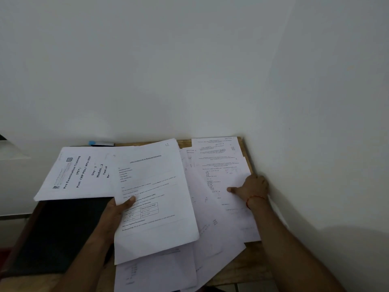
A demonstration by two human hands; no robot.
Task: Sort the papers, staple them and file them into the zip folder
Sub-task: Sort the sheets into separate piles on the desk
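A white wall (189,60) fills the upper frame; below it loose papers (221,209) cover a wooden table (252,256); a dark folder (59,234) lies lower left; the left hand (117,211) pinches a printed sheet (153,186), thumb on top; the right hand (250,188) rests on the papers at right, thumb stretched flat, other fingers unclear.

One left hand (114,211), one right hand (252,186), one dark folder (63,232) near left, one blue-capped pen (101,143) far left, perhaps eight overlapping papers (151,186).

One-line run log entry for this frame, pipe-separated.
phase: sorting | left hand grips letter sheet | right hand rests on spread papers | black folder at lower left
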